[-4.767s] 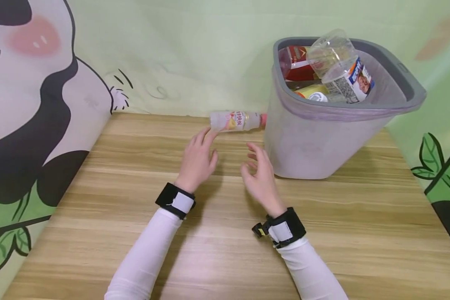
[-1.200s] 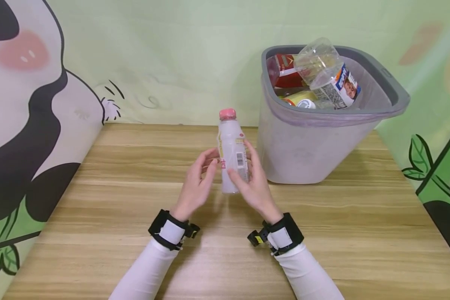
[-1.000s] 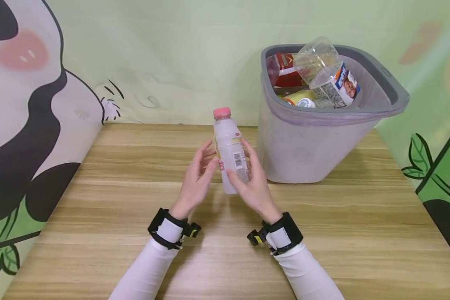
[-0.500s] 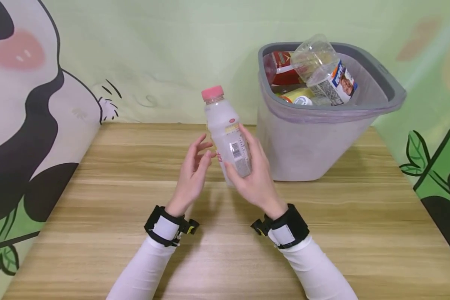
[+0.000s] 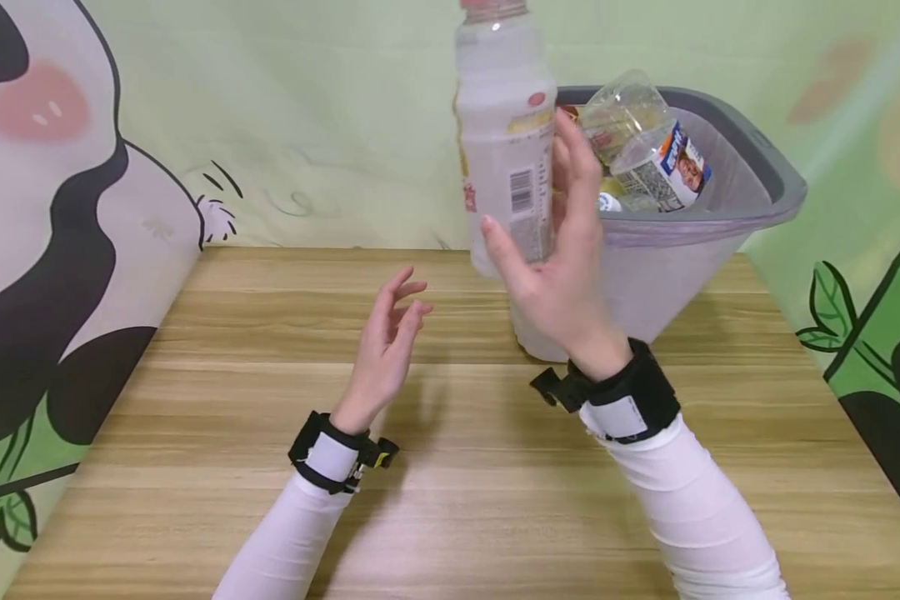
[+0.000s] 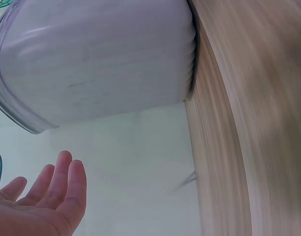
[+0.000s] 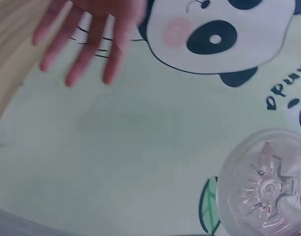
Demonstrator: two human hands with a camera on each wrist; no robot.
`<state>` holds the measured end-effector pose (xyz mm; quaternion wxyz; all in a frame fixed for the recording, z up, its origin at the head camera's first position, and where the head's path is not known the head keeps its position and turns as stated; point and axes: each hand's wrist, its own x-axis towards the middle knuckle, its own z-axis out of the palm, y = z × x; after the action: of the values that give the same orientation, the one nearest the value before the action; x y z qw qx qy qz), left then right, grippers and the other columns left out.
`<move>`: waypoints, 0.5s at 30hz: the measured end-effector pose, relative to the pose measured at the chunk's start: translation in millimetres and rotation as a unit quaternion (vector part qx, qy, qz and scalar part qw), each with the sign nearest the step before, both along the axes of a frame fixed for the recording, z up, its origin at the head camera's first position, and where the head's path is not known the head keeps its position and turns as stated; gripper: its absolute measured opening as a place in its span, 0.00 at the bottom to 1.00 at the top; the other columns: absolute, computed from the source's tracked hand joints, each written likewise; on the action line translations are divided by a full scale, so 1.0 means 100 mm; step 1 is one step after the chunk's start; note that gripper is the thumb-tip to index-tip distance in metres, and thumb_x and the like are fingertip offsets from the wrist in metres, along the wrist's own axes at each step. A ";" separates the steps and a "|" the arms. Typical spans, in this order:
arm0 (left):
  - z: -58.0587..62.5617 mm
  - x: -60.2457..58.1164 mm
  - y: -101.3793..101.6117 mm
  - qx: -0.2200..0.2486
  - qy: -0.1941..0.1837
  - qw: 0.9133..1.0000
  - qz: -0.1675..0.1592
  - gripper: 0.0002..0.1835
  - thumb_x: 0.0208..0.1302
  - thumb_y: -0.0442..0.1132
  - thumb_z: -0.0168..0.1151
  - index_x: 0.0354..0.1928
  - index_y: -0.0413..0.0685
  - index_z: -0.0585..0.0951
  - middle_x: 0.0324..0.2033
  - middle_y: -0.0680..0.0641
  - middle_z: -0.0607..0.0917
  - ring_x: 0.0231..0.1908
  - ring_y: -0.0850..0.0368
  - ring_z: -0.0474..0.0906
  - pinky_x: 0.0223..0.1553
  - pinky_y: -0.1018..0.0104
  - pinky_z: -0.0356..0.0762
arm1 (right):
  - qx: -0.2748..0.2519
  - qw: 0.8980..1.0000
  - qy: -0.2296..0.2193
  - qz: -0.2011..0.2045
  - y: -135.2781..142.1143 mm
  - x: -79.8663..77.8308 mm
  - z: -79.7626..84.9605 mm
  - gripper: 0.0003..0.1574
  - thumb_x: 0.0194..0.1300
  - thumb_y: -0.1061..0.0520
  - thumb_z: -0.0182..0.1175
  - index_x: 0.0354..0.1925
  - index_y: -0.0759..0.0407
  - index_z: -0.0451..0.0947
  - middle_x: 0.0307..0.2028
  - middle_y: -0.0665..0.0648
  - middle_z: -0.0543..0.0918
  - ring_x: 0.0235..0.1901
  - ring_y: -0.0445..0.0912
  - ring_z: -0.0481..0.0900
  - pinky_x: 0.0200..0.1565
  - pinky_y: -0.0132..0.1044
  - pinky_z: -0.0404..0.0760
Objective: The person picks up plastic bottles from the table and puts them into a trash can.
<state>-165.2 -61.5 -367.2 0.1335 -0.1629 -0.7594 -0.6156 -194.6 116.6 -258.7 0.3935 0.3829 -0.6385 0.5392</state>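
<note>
A drink bottle with a frosted label, a barcode and a pink cap is held up, slightly tilted. My right hand grips its lower part, thumb in front and fingers round the far side. It overlaps the bin's left rim in the head view. Its clear ribbed base faces the right wrist camera. My left hand hovers over the table, touching nothing, with fingers loosely bent; in the left wrist view its fingers stand apart from everything.
A grey-rimmed bin with a liner stands at the back right of the wooden table. Inside lie a clear plastic container, a labelled piece and other packaging. A panda-printed backdrop closes off the back and sides.
The bottle lay beside the bin, then was picked up between both hands. My left hand has come off it, while the right has lifted it up and toward the bin.
</note>
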 end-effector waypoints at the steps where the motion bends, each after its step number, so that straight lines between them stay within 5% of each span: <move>1: 0.00 0.00 0.00 0.000 0.001 1.000 0.001 0.25 0.74 0.37 0.44 0.69 0.40 0.58 0.58 0.37 0.72 0.51 0.45 0.76 0.53 0.51 0.75 | -0.023 1.000 -0.007 0.005 0.03 -0.02 0.07 0.49 0.53 0.64 0.61 0.66 0.75 0.46 0.57 0.61 0.70 0.53 0.51 0.72 0.51 0.43 0.77; 8: -0.01 0.01 0.00 -0.002 0.005 1.000 0.004 0.25 0.73 0.35 0.46 0.69 0.39 0.58 0.58 0.36 0.72 0.50 0.44 0.76 0.53 0.50 0.75 | -0.177 0.982 -0.055 0.031 0.26 -0.15 0.46 0.52 0.49 0.72 0.58 0.66 0.69 0.40 0.48 0.64 0.73 0.46 0.57 0.75 0.44 0.42 0.79; 15: -0.02 0.00 0.01 -0.004 0.005 1.000 0.001 0.25 0.72 0.34 0.46 0.69 0.38 0.58 0.58 0.35 0.71 0.50 0.43 0.76 0.51 0.50 0.76 | -0.228 0.964 -0.134 0.020 0.40 -0.17 0.69 0.54 0.52 0.74 0.57 0.68 0.61 0.36 0.49 0.63 0.70 0.47 0.57 0.75 0.47 0.43 0.77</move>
<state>-165.1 -60.1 -369.5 0.1374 -0.1662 -0.7612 -0.6116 -211.5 156.6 -189.9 0.3702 0.2200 -0.5380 0.7247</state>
